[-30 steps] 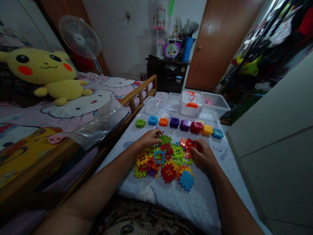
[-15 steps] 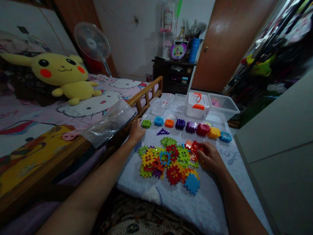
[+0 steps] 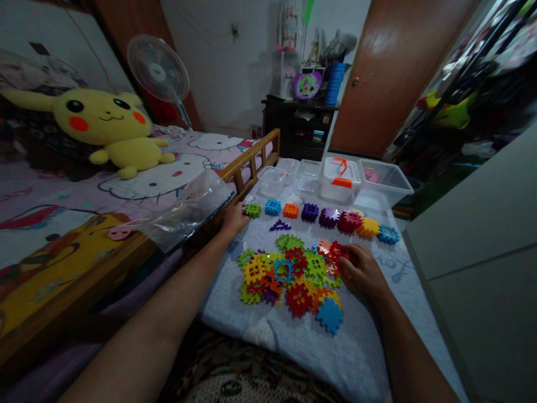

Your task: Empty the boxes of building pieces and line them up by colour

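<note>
Beside the green stack (image 3: 253, 210), at the left end of a row of coloured stacks, is my left hand (image 3: 235, 217); its fingertips touch the stack's left side and are partly hidden. My right hand (image 3: 363, 267) rests at the right edge of a mixed pile, its fingers curled on a red piece (image 3: 335, 251). In the pile lie a yellow piece (image 3: 254, 271), a dark red piece (image 3: 298, 299) and a solid blue piece (image 3: 329, 315). A purple triangular piece (image 3: 279, 225) lies between row and pile.
Clear plastic containers (image 3: 309, 178) and a lidded box with orange handles (image 3: 339, 182) stand behind the row. A wooden rail (image 3: 251, 162) borders the left side, with a plastic bag (image 3: 188, 210) beyond it. A yellow plush toy (image 3: 130, 134) sits on the bed.
The view has shifted very slightly. My left hand stays at the green stack, which sits a little farther right and higher. My right hand has hardly moved.
</note>
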